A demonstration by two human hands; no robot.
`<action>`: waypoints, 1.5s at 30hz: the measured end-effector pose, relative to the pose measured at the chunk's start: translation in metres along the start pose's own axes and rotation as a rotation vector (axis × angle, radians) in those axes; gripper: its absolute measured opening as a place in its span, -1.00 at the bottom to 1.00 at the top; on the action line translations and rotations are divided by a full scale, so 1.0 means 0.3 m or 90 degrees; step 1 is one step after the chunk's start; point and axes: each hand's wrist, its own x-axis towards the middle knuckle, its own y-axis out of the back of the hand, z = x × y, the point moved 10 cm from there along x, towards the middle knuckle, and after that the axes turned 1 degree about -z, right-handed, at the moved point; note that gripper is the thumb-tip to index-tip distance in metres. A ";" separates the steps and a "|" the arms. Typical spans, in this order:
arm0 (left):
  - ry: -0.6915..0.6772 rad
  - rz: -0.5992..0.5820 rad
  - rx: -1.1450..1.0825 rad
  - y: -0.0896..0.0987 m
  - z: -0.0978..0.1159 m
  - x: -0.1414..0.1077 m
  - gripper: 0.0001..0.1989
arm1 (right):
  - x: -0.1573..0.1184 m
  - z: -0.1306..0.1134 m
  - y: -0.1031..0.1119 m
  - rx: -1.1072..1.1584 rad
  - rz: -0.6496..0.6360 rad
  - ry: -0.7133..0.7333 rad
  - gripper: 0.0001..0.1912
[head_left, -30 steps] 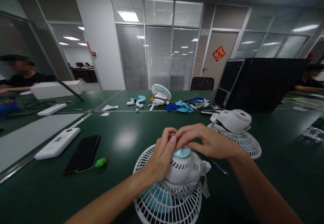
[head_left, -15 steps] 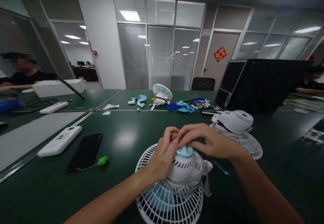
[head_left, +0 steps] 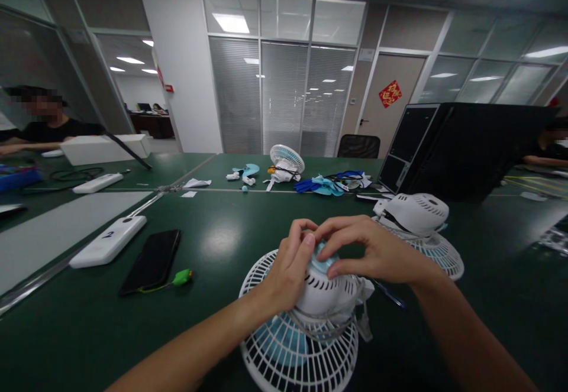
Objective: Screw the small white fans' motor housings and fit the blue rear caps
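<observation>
A small white fan lies face down on the green table, its grille below and its motor housing on top. On the housing sits a light blue knob, partly covered by fingers. My right hand pinches this knob between thumb and fingers. My left hand is closed around the left side of the housing, its fingertips by the knob. A pale cord is wound round the housing. Blue blades show through the grille. Just right of the fan lies a pen, partly hidden by my right hand.
A second white fan lies face down at the right, before a black computer case. Another fan, blue gloves and blue blades lie farther back. A phone and a white power bank are at left.
My right thumb has moved down and toward me onto the near side of the knob, and the knob appears turned. My left hand stays on the housing. The view has shifted slightly.
</observation>
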 end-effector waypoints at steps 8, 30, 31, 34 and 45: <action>-0.024 0.010 -0.040 0.001 -0.017 0.000 -0.49 | -0.006 0.026 -0.024 0.115 -0.042 0.017 -0.64; 0.007 -0.014 -0.024 -0.010 0.020 0.004 -0.70 | -0.024 0.092 -0.018 0.129 -0.077 -0.017 -0.57; 0.009 -0.014 -0.033 -0.012 0.019 0.004 -0.70 | -0.021 0.091 -0.020 0.128 -0.077 -0.018 -0.60; -0.001 -0.014 -0.045 -0.014 0.021 0.007 -0.74 | -0.010 0.090 -0.024 0.136 -0.071 -0.031 -0.70; -0.008 -0.012 -0.023 -0.010 0.019 0.013 -0.68 | -0.006 0.067 -0.006 0.046 -0.027 -0.013 -0.86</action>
